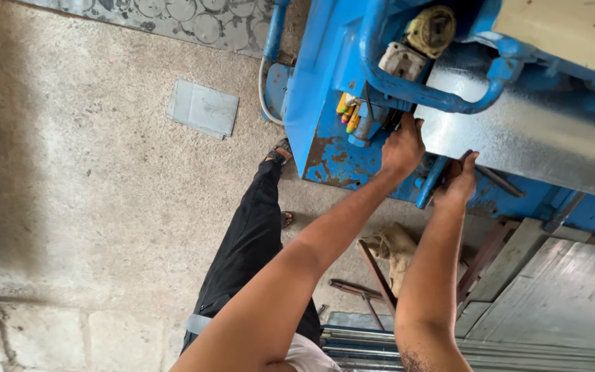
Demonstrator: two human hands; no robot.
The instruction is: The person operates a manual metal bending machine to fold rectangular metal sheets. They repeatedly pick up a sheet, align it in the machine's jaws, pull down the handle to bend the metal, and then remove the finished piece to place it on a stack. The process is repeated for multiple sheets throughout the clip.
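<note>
Both my hands are on the galvanised steel sheet [518, 138] that lies on the bed of the blue machine [325, 103]. My left hand [402, 146] is closed over the sheet's near corner, fingers curled on top at about 12 o'clock from my wrist. My right hand [457, 182] grips the near edge just beside it, toward 4 o'clock from the left, though a blue lever [432, 180] runs between them and I cannot tell whether the right fingers wrap the sheet alone or the dark bar [497, 180] there as well.

I judge the sheet thin, stiff along its length but ready to flex and drum if lifted by one point. The zinc face looks slick, and the cut edge is likely sharp on bare skin. Flat palms on the face, or a hold at two well-spaced points along the edge, seem safest to me.

Much is cut off: the sheet runs out of view toward 3 o'clock, so its full length and weight are unclear. The blue guard tube [449, 102] hides where the sheet enters the machine. My fingertips are mostly hidden too.
</note>
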